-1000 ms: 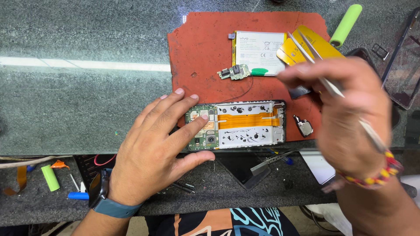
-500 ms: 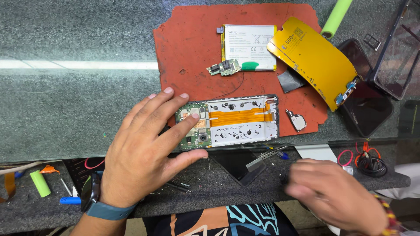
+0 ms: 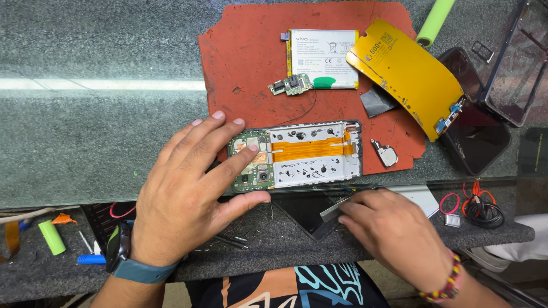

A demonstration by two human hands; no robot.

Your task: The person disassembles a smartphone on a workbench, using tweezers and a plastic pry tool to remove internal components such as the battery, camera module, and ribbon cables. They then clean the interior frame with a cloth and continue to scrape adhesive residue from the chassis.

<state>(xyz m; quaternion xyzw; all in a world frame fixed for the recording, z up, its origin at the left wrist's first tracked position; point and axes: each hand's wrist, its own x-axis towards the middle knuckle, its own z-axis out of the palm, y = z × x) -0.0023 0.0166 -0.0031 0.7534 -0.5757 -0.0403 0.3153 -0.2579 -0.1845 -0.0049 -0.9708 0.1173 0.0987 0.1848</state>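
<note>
One opened phone (image 3: 297, 155) lies face down at the near edge of the red mat (image 3: 245, 63), its orange ribbon cable (image 3: 308, 149) showing. The left hand (image 3: 188, 197) lies spread flat, fingers pinning the phone's camera end. The right hand (image 3: 394, 228), on the lower shelf, curls loosely round a grey flat piece (image 3: 338, 210). One battery (image 3: 322, 57) and one small circuit board (image 3: 291, 85) lie farther back.

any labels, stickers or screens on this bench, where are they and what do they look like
Battery label: top of the red mat, white rectangle with small dark print and symbols.
Yellow sheet: right of the battery, curved, dark print at its upper end.
Dark glass panel: right of the mat, black, unlit.
Second panel: far right, dark, unlit.
</note>
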